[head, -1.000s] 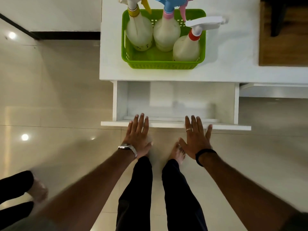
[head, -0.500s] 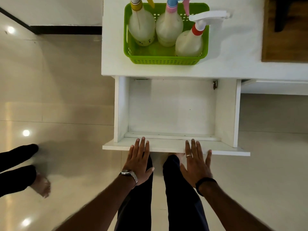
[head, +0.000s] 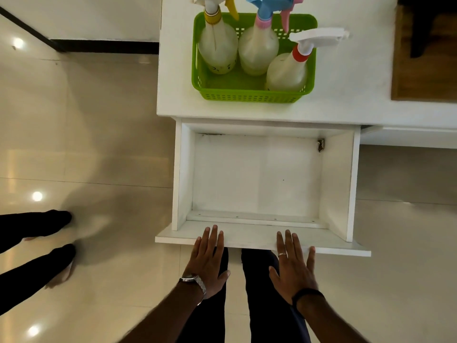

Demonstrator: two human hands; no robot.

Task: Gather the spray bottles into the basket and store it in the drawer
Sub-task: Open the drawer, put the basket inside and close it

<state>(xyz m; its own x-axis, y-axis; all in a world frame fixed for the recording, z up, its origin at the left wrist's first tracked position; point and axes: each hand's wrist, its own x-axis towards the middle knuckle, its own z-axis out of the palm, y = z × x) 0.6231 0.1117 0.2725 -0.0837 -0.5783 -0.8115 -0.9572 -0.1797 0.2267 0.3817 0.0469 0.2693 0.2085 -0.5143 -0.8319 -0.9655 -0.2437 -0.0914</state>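
Observation:
A green basket (head: 247,96) stands on the white table top (head: 178,70) and holds three spray bottles: one with a yellow collar (head: 217,50), one with a blue and pink head (head: 258,50), one with a white head and red collar (head: 286,70). Below it a white drawer (head: 257,177) is pulled far out, with nothing inside. My left hand (head: 207,261) and my right hand (head: 293,266) lie flat, fingers spread, with their fingertips on the drawer's front panel (head: 247,237). Neither hand holds anything.
A brown wooden board (head: 425,58) lies on the table at the right. Another person's dark-trousered legs (head: 34,243) stand on the glossy tiled floor (head: 86,144) at the left. My own legs (head: 247,293) are beneath the drawer front.
The drawer has slid much farther out toward me over the last second. Both hands moved back with its front panel, staying flat. The other person's legs shifted at the left.

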